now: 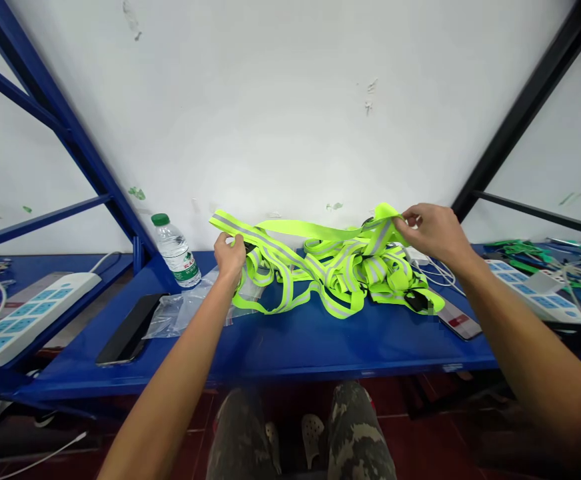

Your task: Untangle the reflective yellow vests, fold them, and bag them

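No text can be read with certainty. Red lettering (170,261) is carried on the label (184,268) of the green-capped water bottle (175,251), but its characters cannot be resolved.

You've got two hands (230,257) (428,230), one bottle (176,253), two phones (131,331) (458,319), two power strips (38,313) (535,293), two clogs (312,432) (272,440) — plus one heap of neon-yellow straps (343,263) — too tangled for you to count singly.

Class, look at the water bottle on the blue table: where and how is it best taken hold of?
Probably around the labelled middle of the water bottle, coming from its right: it stands cap up, its body looks rounded, the blue frame rises on its left, and a plastic bag lies near its base.
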The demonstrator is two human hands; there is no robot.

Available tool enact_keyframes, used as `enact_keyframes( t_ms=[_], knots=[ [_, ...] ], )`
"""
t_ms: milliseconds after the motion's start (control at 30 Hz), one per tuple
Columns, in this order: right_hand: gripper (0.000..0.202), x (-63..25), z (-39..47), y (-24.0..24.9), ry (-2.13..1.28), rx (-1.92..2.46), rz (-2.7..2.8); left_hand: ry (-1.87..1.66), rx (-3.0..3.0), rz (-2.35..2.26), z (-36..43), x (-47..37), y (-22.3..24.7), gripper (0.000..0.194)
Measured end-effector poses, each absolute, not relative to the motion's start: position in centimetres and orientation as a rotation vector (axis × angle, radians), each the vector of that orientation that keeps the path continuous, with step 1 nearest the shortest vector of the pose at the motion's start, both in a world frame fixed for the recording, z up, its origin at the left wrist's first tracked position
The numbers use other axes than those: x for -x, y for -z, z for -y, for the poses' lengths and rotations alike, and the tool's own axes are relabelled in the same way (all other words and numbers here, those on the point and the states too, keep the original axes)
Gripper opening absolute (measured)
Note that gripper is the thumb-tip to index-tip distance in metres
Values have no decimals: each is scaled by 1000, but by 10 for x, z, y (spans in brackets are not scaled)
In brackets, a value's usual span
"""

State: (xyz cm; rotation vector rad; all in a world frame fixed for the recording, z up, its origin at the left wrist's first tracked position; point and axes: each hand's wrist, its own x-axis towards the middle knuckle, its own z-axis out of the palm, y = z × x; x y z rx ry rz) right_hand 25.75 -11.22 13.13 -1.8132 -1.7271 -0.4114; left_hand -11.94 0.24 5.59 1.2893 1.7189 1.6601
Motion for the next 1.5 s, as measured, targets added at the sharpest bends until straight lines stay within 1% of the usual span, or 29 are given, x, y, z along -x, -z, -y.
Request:
enact_keyframes(
  t_ms=[67,167,233,267,400,467,500,567,667,767,800,867,933,967,1100,1233,1333,1433,1500],
  knots=[
    [20,-252,112,-136,371,1761,1649,-1655,-1300,-1657,-3,117,-59,11],
    [23,-244,110,-149,191,1749,1513,-1617,-1337,-1566,-4,114,-64,14],
    [21,-238,109,-163,179,1727,1445,-1577,-1367,-1561,-6,112,-66,17],
    [20,-234,109,-170,258,1685,1397,-1562,-1382,-1575,-8,111,-66,19],
    [26,-212,114,-196,810,1389,1037,-1536,-1423,-1610,-10,103,-64,20],
    [29,-200,114,-198,872,1320,1001,-1514,-1430,-1603,-9,99,-62,21],
    [29,-195,112,-196,826,1334,1059,-1497,-1432,-1603,-8,98,-62,22],
    [30,-190,105,-185,600,1446,1234,-1440,-1446,-1602,-5,96,-61,24],
    [31,-193,92,-159,32,1599,1422,-1303,-1510,-1531,1,97,-63,29],
    [39,-204,89,-136,-583,1470,1639,-1155,-1580,-1436,6,100,-68,37],
    [42,-209,91,-131,-736,1394,1714,-1105,-1587,-1411,7,101,-70,40],
    [49,-219,96,-123,-931,1292,1806,-1023,-1572,-1352,9,103,-75,45],
    [57,-229,103,-118,-1002,1295,1837,-966,-1515,-1258,11,104,-78,52],
    [56,-232,106,-115,-990,1330,1860,-939,-1473,-1198,12,105,-80,55],
    [40,-233,122,-95,-863,1576,2172,-790,-1342,-985,14,108,-83,67],
    [45,-212,146,-57,-861,1751,2419,-725,-1343,-919,14,113,-84,61],
    [51,-198,157,-25,-768,1829,2488,-710,-1350,-905,15,116,-80,58],
    [37,-198,150,-13,-823,1637,2457,-774,-1344,-932,13,115,-77,51],
    [26,-206,132,-26,-863,1457,2338,-854,-1360,-996,5,110,-87,45]
  ],
)
